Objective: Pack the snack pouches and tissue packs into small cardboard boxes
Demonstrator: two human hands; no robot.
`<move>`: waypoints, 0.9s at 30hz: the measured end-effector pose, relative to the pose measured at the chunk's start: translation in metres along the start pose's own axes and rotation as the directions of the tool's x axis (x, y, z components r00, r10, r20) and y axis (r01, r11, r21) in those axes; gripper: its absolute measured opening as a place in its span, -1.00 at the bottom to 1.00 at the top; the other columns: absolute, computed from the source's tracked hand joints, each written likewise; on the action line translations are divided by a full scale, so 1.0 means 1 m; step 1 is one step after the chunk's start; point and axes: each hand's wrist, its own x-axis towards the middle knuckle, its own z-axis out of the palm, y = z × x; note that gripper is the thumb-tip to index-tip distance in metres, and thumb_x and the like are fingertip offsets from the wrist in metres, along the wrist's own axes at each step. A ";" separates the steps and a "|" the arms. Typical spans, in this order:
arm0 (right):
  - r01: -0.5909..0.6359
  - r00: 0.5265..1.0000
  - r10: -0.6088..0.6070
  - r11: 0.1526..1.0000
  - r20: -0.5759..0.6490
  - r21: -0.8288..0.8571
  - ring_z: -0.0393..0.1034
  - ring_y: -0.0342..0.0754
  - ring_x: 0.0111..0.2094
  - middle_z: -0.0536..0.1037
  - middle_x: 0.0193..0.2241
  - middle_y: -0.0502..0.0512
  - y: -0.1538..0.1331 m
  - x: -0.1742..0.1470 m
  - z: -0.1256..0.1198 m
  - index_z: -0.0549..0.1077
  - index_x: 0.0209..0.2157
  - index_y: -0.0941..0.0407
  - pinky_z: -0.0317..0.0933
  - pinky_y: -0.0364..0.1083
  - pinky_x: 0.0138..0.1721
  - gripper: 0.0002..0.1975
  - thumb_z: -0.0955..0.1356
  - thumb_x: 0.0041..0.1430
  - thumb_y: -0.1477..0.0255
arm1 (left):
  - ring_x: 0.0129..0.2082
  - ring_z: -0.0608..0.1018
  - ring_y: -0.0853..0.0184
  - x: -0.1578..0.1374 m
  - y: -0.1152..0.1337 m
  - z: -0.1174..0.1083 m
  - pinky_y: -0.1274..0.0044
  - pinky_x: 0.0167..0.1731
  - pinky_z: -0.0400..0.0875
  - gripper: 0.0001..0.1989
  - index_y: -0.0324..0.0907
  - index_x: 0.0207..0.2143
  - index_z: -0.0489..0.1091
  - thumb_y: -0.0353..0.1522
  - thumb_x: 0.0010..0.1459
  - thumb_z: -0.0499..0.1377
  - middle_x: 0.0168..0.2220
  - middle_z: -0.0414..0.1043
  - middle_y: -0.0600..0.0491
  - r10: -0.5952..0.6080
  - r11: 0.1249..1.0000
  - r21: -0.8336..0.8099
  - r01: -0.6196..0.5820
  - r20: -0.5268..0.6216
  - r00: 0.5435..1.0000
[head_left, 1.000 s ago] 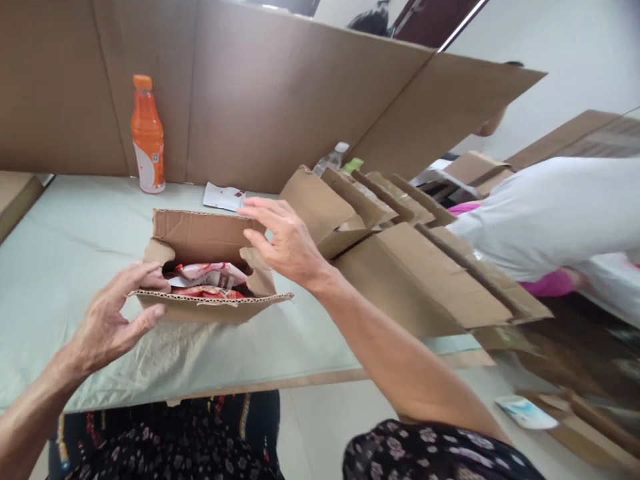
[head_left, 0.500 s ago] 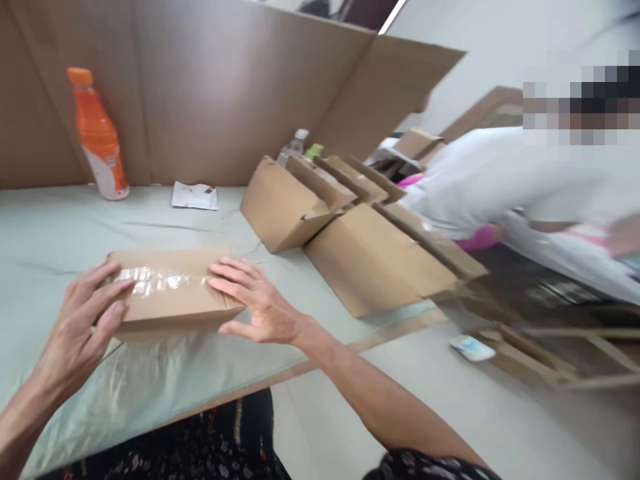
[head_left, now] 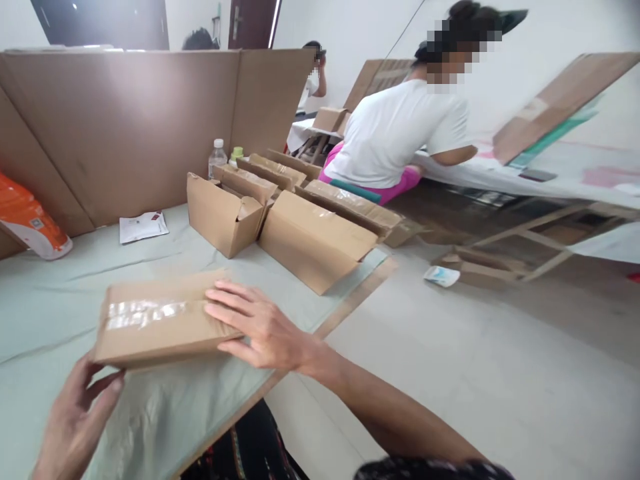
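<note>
A closed cardboard box [head_left: 165, 333] with shiny clear tape across its top sits at the near part of the cloth-covered table. At its near left corner my left hand [head_left: 75, 407] grips the lower edge, with its fingertips partly hidden by the box. My right hand [head_left: 260, 327] holds the right end, its fingers lying over the top and its thumb against the front side. Beyond the box lies a small white packet [head_left: 143, 227]. An orange bottle [head_left: 33, 217] leans at the left, cut off by the picture's edge.
Several open cardboard boxes [head_left: 315, 240] stand at the table's right edge, with a clear bottle [head_left: 217, 157] behind them. A tall cardboard panel [head_left: 150, 127] closes off the back. To the right, a person in a white shirt [head_left: 400, 133] bends over another table.
The view has swung to the right. My left hand has slid from the box's top down to its near left corner, while my right hand stays on the right end.
</note>
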 end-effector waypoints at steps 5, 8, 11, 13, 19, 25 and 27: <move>-0.335 0.931 0.274 0.903 -0.240 -0.270 0.45 0.27 0.28 0.58 0.22 0.29 0.010 -0.080 -0.045 0.37 0.38 0.03 0.41 0.28 0.22 -0.42 0.40 0.38 0.31 | 0.41 0.37 -0.16 0.086 0.063 0.097 0.10 0.23 0.55 -0.28 -0.05 0.51 -0.20 -0.10 0.45 0.01 0.51 0.08 -0.23 0.375 0.903 -0.333 -0.271 0.304 0.876; -0.535 0.837 0.390 0.731 -0.385 -0.423 0.48 0.34 0.23 0.58 0.20 0.34 0.013 -0.100 -0.050 0.41 0.34 0.05 0.42 0.30 0.14 -0.47 0.37 0.40 0.25 | 0.55 0.06 -0.11 0.130 0.097 0.158 0.07 0.39 0.33 -0.01 -0.19 0.53 -0.32 -0.17 0.29 0.21 0.58 -0.23 -0.35 0.444 0.883 -0.334 -0.330 0.366 0.818; -0.680 0.733 0.504 0.571 -0.457 -0.460 0.44 0.42 0.24 0.54 0.24 0.39 0.021 -0.092 -0.042 0.46 0.29 0.10 0.41 0.34 0.09 -0.49 0.33 0.40 0.22 | 0.58 -0.10 -0.14 0.143 0.126 0.198 -0.05 0.43 0.18 0.05 -0.23 0.54 -0.26 -0.24 0.21 0.30 0.58 -0.32 -0.41 0.476 0.878 -0.265 -0.398 0.408 0.779; -0.716 0.698 0.547 0.532 -0.463 -0.451 0.40 0.44 0.26 0.52 0.25 0.42 0.029 -0.080 -0.035 0.46 0.29 0.13 0.39 0.34 0.09 -0.48 0.31 0.40 0.22 | 0.57 0.02 -0.14 0.136 0.132 0.205 -0.06 0.43 0.19 -0.01 -0.21 0.53 -0.10 -0.25 0.19 0.33 0.56 -0.15 -0.39 0.502 0.864 -0.214 -0.456 0.453 0.737; -0.682 0.730 0.490 0.568 -0.477 -0.461 0.41 0.40 0.25 0.49 0.26 0.49 0.051 -0.078 -0.027 0.36 0.35 0.19 0.35 0.33 0.17 -0.43 0.28 0.45 0.20 | 0.50 0.22 -0.18 0.099 0.070 0.153 -0.11 0.37 0.27 -0.39 -0.23 0.30 0.39 -0.34 0.19 0.27 0.46 0.18 -0.37 0.441 0.850 0.056 -0.524 0.470 0.765; -0.610 0.791 0.397 0.567 -0.466 -0.554 0.44 0.53 0.19 0.50 0.21 0.57 0.046 -0.079 -0.028 0.39 0.29 0.24 0.39 0.41 0.03 -0.42 0.25 0.48 0.12 | 0.46 0.30 -0.15 0.090 -0.016 0.078 0.00 0.39 0.31 -0.49 -0.19 0.18 0.52 -0.39 0.16 0.24 0.40 0.31 -0.27 0.274 0.846 0.393 -0.362 0.262 0.925; -0.590 0.800 0.314 0.566 -0.511 -0.576 0.36 0.60 0.27 0.43 0.28 0.63 0.029 -0.068 -0.028 0.39 0.30 0.23 0.34 0.48 0.07 -0.42 0.30 0.46 0.13 | 0.45 0.32 -0.13 0.095 -0.037 0.055 0.03 0.39 0.32 -0.52 -0.18 0.18 0.52 -0.34 0.19 0.23 0.41 0.31 -0.25 0.241 0.831 0.471 -0.294 0.172 0.955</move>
